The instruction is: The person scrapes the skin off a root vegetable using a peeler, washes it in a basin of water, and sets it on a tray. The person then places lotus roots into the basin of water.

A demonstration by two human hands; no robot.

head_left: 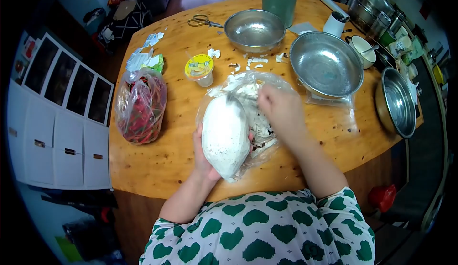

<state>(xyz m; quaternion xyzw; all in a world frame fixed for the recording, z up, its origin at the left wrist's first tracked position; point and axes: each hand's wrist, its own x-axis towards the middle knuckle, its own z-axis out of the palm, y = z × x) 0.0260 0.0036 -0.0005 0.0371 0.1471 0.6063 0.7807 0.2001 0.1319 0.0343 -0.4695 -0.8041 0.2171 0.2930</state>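
Observation:
In the head view, my left hand (208, 167) supports a large white, speckled oval thing (224, 138) from below, its pointed end towards me. Its surface looks pared; its kind is unclear. My right hand (282, 108) is closed into a fist just right of its upper end. A grey blur reaches from the fist to the white thing's top, possibly a blade, too smeared to name. Beneath them, pale peelings with some brown bits (255, 114) lie heaped on a clear plastic bag (267, 156).
Left stands a plastic bag of red and green items (141, 110), with a yellow-lidded cup (199, 69) nearer. Scissors (202, 21) and a strainer bowl (255, 36) sit at the back. A metal bowl (327, 64) and a steel basin (398, 102) are right.

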